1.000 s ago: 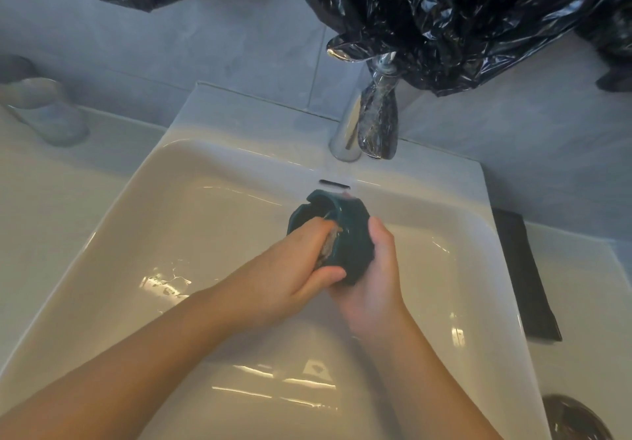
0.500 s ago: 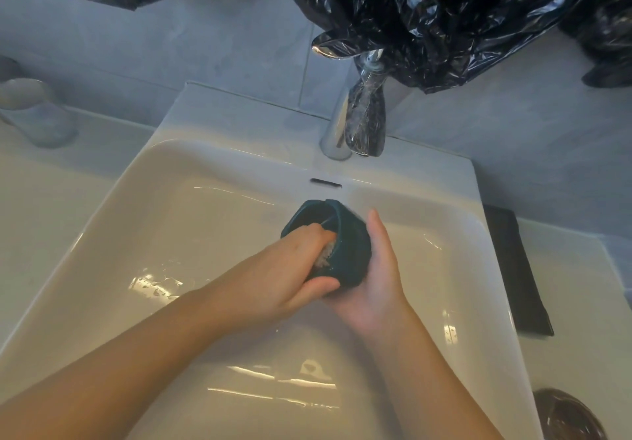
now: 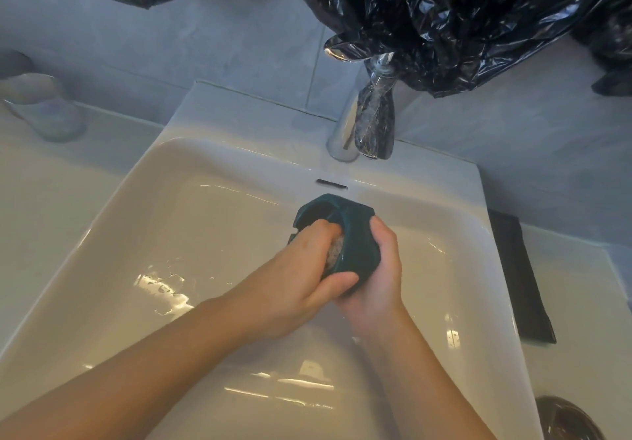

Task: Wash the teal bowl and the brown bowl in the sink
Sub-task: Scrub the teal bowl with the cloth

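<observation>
**Teal bowl in both hands, over the sink**

- Teal bowl (image 3: 355, 234): held up over the basin of the sink (image 3: 239, 111), tipped on its side with the opening facing left. It sits below the faucet (image 3: 345, 132) and just in front of the overflow slot.
- Left hand (image 3: 301, 275): fingers curled into the bowl's opening, thumb pressed on the outside near the bottom edge, so the wall is pinched between them. A pale grey scrub pad (image 3: 333, 251) shows between fingers and bowl; can't tell exactly what it is.
- Right hand (image 3: 379, 279): wrapped round the bowl's outer side from the right, thumb up on the wall. Its fingers are hidden under the bowl.
- Brown bowl (image 3: 567, 419): on the counter (image 3: 581, 303) right of the sink, at the bottom corner, partly cut off by the frame edge.
- Wet glints on the basin floor, left of the hands.
- Black plastic (image 3: 444, 12) hangs above, draped over the faucet top.
- Dark flat pad (image 3: 519, 279) beside the sink's right rim.
- Blurred glass (image 3: 44, 111) on the left counter.
</observation>
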`<action>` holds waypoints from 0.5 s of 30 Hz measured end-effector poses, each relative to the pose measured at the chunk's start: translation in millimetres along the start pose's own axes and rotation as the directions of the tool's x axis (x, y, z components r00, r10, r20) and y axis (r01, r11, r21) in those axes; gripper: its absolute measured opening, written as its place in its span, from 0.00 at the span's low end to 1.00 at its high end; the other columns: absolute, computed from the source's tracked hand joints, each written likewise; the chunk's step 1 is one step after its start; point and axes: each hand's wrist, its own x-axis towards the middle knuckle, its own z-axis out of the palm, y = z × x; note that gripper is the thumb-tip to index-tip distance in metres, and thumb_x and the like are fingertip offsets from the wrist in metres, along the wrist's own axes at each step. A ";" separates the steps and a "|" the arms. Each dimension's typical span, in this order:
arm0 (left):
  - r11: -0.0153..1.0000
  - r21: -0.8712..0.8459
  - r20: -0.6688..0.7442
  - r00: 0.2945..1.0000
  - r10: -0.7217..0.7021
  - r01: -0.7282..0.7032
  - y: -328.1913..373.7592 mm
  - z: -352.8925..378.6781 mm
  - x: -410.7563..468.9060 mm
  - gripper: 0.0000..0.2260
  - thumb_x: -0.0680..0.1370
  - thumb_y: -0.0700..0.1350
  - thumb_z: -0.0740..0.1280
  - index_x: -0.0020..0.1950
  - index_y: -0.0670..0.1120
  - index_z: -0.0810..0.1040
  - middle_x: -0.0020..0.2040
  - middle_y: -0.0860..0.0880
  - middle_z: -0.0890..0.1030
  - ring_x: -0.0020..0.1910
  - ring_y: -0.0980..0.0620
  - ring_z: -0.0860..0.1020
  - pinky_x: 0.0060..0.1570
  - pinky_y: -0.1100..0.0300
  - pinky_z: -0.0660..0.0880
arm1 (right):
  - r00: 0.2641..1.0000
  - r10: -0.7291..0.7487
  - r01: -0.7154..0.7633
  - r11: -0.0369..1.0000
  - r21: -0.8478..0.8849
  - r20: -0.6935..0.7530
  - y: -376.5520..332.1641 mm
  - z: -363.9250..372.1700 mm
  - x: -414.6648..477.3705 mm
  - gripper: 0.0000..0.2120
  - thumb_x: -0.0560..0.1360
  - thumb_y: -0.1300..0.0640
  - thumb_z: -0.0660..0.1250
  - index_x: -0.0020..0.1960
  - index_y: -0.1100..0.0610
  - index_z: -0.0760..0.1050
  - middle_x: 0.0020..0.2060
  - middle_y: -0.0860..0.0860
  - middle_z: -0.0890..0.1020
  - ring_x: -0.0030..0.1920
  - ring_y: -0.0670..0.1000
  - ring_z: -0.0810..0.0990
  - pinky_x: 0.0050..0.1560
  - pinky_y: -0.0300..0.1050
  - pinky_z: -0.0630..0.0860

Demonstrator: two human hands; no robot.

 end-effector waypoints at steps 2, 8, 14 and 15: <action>0.995 -0.102 -0.040 0.999 -0.009 0.004 1.4 2.9 0.2 0.14 0.79 0.51 0.59 0.64 0.53 0.65 0.55 0.56 0.73 0.54 0.59 0.73 0.49 0.64 0.72 | 0.990 -0.140 0.141 0.989 -0.053 0.020 6.2 -0.4 0.9 0.31 0.64 0.37 0.72 0.63 0.49 0.77 0.52 0.53 0.84 0.52 0.54 0.82 0.49 0.48 0.80; 0.924 0.313 0.099 0.975 0.197 -0.219 -12.8 -12.3 0.7 0.11 0.79 0.54 0.59 0.54 0.47 0.69 0.48 0.53 0.69 0.43 0.60 0.66 0.45 0.67 0.66 | 0.993 0.104 -0.107 0.993 0.058 0.050 -7.4 -0.6 -2.0 0.27 0.72 0.40 0.61 0.65 0.54 0.77 0.56 0.57 0.84 0.55 0.56 0.83 0.51 0.49 0.80; 0.998 0.043 -0.023 0.999 0.042 -0.041 -0.4 -0.3 3.8 0.11 0.78 0.51 0.62 0.58 0.52 0.66 0.49 0.63 0.69 0.49 0.65 0.71 0.44 0.72 0.65 | 0.994 -0.081 0.081 0.997 0.001 -0.077 4.8 3.7 -3.2 0.25 0.71 0.45 0.63 0.65 0.51 0.76 0.51 0.52 0.85 0.50 0.52 0.84 0.45 0.44 0.80; 0.993 0.084 -0.006 0.997 0.081 -0.080 0.3 -2.8 4.5 0.10 0.78 0.51 0.63 0.57 0.52 0.66 0.49 0.62 0.69 0.48 0.65 0.70 0.44 0.73 0.65 | 0.997 -0.048 0.050 0.998 0.035 -0.059 2.2 2.5 -3.8 0.24 0.72 0.44 0.63 0.65 0.51 0.76 0.52 0.52 0.85 0.51 0.53 0.83 0.47 0.45 0.80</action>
